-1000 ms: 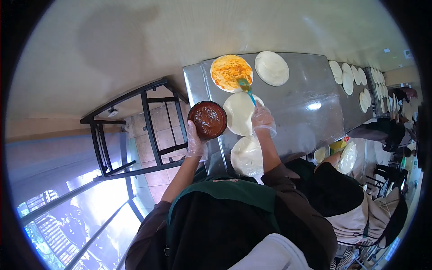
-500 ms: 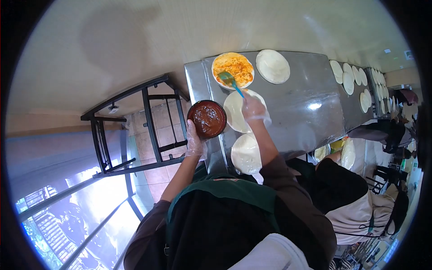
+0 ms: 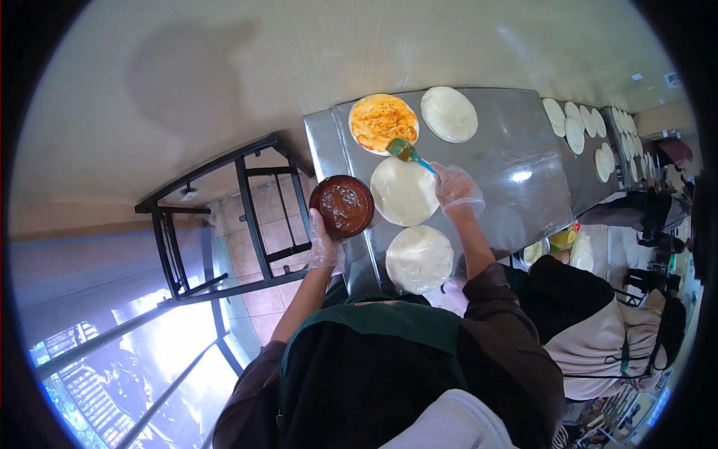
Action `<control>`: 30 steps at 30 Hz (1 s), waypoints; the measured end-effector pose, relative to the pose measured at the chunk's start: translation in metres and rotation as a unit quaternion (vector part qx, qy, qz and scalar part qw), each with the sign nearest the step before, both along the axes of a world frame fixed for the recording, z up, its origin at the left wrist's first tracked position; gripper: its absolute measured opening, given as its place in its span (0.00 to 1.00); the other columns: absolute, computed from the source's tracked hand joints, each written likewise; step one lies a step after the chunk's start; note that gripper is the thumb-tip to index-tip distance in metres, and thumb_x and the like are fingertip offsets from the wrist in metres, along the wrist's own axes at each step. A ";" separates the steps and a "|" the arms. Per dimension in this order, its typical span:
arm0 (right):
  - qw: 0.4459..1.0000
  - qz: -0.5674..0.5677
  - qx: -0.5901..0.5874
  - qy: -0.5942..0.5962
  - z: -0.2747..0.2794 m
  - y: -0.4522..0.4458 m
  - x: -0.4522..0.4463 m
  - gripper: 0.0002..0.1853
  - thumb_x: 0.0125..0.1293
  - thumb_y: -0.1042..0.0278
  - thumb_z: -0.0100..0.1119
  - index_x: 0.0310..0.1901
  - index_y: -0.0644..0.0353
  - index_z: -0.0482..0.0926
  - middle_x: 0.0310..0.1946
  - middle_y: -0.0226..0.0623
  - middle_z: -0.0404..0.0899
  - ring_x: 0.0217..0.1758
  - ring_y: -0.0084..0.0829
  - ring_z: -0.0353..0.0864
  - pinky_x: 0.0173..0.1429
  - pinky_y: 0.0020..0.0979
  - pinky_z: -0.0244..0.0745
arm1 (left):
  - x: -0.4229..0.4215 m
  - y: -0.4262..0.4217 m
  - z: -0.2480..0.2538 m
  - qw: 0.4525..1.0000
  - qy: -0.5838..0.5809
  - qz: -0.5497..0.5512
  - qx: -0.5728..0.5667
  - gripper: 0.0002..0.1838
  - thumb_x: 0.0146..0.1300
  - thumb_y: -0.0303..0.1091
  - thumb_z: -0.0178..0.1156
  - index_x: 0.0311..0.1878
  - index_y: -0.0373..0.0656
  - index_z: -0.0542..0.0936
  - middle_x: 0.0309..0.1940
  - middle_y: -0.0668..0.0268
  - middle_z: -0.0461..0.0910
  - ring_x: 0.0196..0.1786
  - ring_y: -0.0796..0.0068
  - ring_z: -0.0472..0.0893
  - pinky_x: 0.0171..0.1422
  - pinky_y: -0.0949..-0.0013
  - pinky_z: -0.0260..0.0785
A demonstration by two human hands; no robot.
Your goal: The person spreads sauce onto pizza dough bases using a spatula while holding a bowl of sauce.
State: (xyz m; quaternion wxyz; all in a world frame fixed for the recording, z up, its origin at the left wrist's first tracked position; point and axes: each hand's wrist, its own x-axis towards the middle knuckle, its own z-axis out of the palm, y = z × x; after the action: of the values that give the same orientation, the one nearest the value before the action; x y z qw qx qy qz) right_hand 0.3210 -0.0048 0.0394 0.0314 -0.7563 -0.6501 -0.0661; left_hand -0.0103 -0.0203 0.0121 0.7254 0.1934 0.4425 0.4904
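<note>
My left hand [image 3: 324,243], in a clear plastic glove, grips a dark round bowl of red-brown sauce [image 3: 342,206] at the table's left edge. In my right hand [image 3: 457,188], also gloved, is the blue handle of a brush or spatula [image 3: 402,150]. Its sauce-stained head is over the gap between the sauced dough round [image 3: 384,123] and the plain middle round [image 3: 404,191]. Another plain round [image 3: 419,259] lies nearest my body, and one more [image 3: 449,114] lies at the back, right of the sauced one.
The metal table [image 3: 516,165] runs to the right, where more dough rounds [image 3: 574,135] lie. A co-worker [image 3: 591,314] is close on my right, near a bowl [image 3: 535,253]. A black metal frame [image 3: 254,209] stands left of the table, by the wall.
My right hand has moved right with the tool, whose head has left the sauced round. My left hand and the bowl have shifted slightly toward my body.
</note>
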 end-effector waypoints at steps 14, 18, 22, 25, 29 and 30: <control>0.979 -0.081 -0.021 0.188 -0.008 0.100 0.053 0.17 0.70 0.60 0.50 0.54 0.48 0.84 0.50 0.45 0.84 0.56 0.47 0.81 0.62 0.44 0.74 | 0.010 0.004 0.014 1.000 0.011 -0.007 -0.018 0.41 0.72 0.69 0.41 0.73 0.45 0.63 0.67 0.61 0.70 0.67 0.64 0.72 0.71 0.59 0.67; 0.970 -0.123 -0.091 0.188 -0.002 0.086 0.047 0.17 0.69 0.58 0.52 0.54 0.49 0.84 0.52 0.46 0.83 0.56 0.47 0.81 0.62 0.43 0.75 | 0.009 0.012 0.003 0.999 0.020 -0.007 0.029 0.40 0.73 0.68 0.40 0.73 0.44 0.63 0.67 0.61 0.70 0.67 0.63 0.72 0.72 0.59 0.67; 0.968 -0.114 -0.078 0.211 0.015 0.110 0.031 0.18 0.68 0.58 0.53 0.55 0.50 0.84 0.52 0.46 0.83 0.56 0.48 0.82 0.60 0.45 0.76 | 0.007 0.009 0.006 0.999 0.029 -0.018 0.017 0.39 0.74 0.66 0.39 0.73 0.43 0.63 0.66 0.60 0.71 0.68 0.65 0.72 0.73 0.58 0.66; 0.960 -0.149 -0.073 0.226 -0.002 0.103 0.024 0.17 0.68 0.59 0.53 0.54 0.48 0.84 0.50 0.46 0.84 0.54 0.47 0.83 0.59 0.46 0.76 | 0.007 0.012 0.011 1.000 0.002 -0.008 0.021 0.38 0.75 0.66 0.39 0.73 0.43 0.63 0.66 0.60 0.71 0.68 0.65 0.72 0.73 0.58 0.65; 0.971 -0.160 -0.117 0.137 -0.024 0.013 -0.019 0.16 0.71 0.56 0.52 0.56 0.44 0.83 0.48 0.44 0.85 0.50 0.46 0.84 0.54 0.45 0.78 | 0.000 0.012 0.000 0.999 0.024 0.002 0.022 0.38 0.74 0.66 0.40 0.73 0.44 0.63 0.67 0.61 0.70 0.68 0.65 0.72 0.73 0.58 0.65; 0.971 -0.145 -0.083 0.168 -0.025 0.000 -0.030 0.17 0.72 0.56 0.51 0.56 0.44 0.83 0.46 0.45 0.85 0.49 0.47 0.84 0.52 0.47 0.78 | -0.001 0.013 0.000 1.000 0.014 0.002 0.015 0.38 0.74 0.66 0.40 0.73 0.44 0.63 0.67 0.61 0.70 0.68 0.65 0.72 0.73 0.58 0.65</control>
State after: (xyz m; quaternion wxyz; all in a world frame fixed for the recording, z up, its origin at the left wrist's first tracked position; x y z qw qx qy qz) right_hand 0.2913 -0.0052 0.0148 0.0673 -0.8426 -0.5223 0.1127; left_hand -0.0110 -0.0076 0.0123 0.7155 0.2105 0.4451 0.4956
